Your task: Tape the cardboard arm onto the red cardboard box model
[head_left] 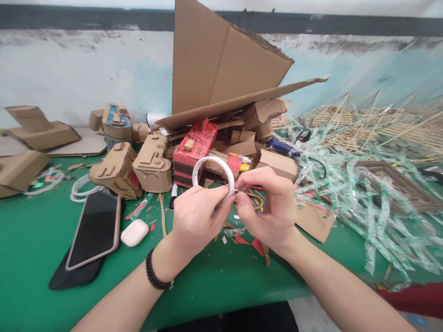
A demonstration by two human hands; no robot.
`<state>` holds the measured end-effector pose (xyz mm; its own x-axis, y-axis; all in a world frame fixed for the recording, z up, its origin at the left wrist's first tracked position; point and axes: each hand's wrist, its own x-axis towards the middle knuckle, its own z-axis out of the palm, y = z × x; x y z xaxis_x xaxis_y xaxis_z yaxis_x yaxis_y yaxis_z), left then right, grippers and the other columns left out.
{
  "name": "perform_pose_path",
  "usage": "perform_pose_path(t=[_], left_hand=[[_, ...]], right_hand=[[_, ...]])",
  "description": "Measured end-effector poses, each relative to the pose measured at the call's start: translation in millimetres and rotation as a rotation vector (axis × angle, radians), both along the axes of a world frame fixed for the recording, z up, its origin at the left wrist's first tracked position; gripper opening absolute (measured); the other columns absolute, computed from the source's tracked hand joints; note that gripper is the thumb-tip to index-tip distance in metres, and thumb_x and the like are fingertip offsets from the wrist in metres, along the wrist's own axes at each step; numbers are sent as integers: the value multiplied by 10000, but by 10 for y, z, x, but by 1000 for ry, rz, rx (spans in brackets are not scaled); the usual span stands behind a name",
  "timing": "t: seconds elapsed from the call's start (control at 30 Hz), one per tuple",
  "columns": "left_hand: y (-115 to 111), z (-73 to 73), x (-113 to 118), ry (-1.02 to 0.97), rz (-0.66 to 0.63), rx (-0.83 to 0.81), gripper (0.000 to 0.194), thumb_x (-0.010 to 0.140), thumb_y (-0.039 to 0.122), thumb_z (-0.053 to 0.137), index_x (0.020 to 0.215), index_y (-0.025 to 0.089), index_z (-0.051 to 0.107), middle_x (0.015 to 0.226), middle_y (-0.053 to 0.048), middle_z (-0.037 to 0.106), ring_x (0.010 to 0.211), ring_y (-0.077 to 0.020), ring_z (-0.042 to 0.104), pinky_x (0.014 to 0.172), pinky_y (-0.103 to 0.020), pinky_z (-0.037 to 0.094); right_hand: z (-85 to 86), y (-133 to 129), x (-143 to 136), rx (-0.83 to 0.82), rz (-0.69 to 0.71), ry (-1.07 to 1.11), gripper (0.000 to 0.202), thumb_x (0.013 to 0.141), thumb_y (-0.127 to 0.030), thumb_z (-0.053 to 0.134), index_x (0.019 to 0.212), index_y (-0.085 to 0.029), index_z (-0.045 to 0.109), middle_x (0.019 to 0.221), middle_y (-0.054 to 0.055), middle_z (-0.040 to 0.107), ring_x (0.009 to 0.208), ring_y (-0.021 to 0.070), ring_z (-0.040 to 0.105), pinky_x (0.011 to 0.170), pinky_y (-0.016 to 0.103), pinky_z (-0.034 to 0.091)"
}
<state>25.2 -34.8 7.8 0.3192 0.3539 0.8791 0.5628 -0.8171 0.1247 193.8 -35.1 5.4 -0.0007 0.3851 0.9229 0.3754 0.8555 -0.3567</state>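
Note:
My left hand (200, 214) is closed on a thin roll of white tape (196, 173), thumb and bent fingers pinching its lower right rim. The roll stands upright on its edge in the air above the table, its hollow centre facing me. My right hand (268, 203) meets it from the right, thumb and index finger pinched close at the rim. A tiny bit of material shows at those fingertips, too small to make out. Behind the roll stands a red and black cardboard box (194, 147) with drawn black patterns. A black marker (173, 197) lies beside my left hand.
Brown cardboard models (152, 166) stand at the left, near a phone (95, 228) and a white earbud case (134, 232). Large cardboard sheets (204, 60) lean behind. Tangled clear-green plastic strips (384, 226) and thin-stick frames (346, 124) cover the right. Scraps litter the green table (194, 295).

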Motion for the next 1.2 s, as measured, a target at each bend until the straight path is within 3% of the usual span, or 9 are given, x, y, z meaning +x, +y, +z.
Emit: perform_pose_path(t=[0.27, 0.5, 0.77, 1.2], left_hand=[[45, -21, -9, -15, -3, 21, 37, 1056, 165, 645, 1046, 195, 664, 766, -7, 789, 586, -132, 667, 606, -275, 470], [59, -47, 2, 1, 22, 8, 20, 1059, 179, 655, 1043, 191, 654, 768, 2, 784, 588, -125, 674, 595, -273, 468], [98, -77, -10, -11, 4, 40, 20, 1067, 184, 649, 1086, 181, 644, 792, -1, 794, 598, -129, 686, 594, -281, 471], [86, -73, -42, -32, 27, 28, 55, 1037, 167, 680, 1067, 189, 640, 726, 32, 738, 567, -127, 623, 589, -267, 472]], right_hand=[[23, -28, -24, -2, -85, -50, 420, 890, -61, 721, 1211, -325, 660, 921, 19, 783, 806, 220, 742, 703, 398, 672], [-31, -21, -34, 20, 38, 39, 508, 920, -18, 653, 1357, -270, 598, 968, 36, 734, 776, 187, 692, 638, 344, 618], [61, -26, -9, -9, -38, -95, 371, 899, -14, 634, 1204, -225, 655, 881, 22, 687, 782, 191, 669, 707, 354, 593], [78, -9, 67, -16, 18, -184, 270, 879, 2, 641, 1056, -202, 662, 941, 62, 712, 841, 191, 689, 723, 337, 600]])
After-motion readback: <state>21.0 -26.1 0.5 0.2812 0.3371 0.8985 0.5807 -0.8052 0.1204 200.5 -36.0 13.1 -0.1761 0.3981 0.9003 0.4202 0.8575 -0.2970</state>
